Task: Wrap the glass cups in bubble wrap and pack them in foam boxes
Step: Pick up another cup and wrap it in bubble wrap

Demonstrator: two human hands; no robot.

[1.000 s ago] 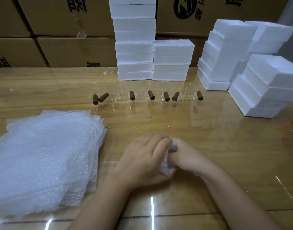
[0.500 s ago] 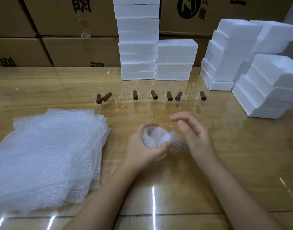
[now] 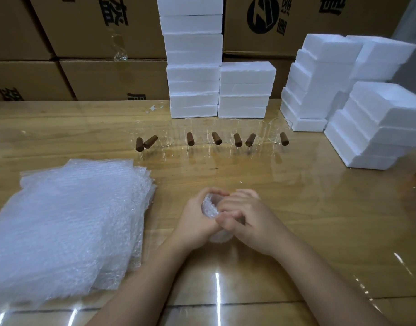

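Closing back in, my right grip (image 3: 247,220) joins the left grip (image 3: 194,220), both clamped on the wrapped cup (image 3: 209,208) between them.

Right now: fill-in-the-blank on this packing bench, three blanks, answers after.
1. The left hand and right hand both grip a cup wrapped in ____ wrap.
2. The pile of spare sheets lies on the person's ____ side.
3. The row of bare glass cups shows ____ brown handles.
Missing: bubble; left; seven.
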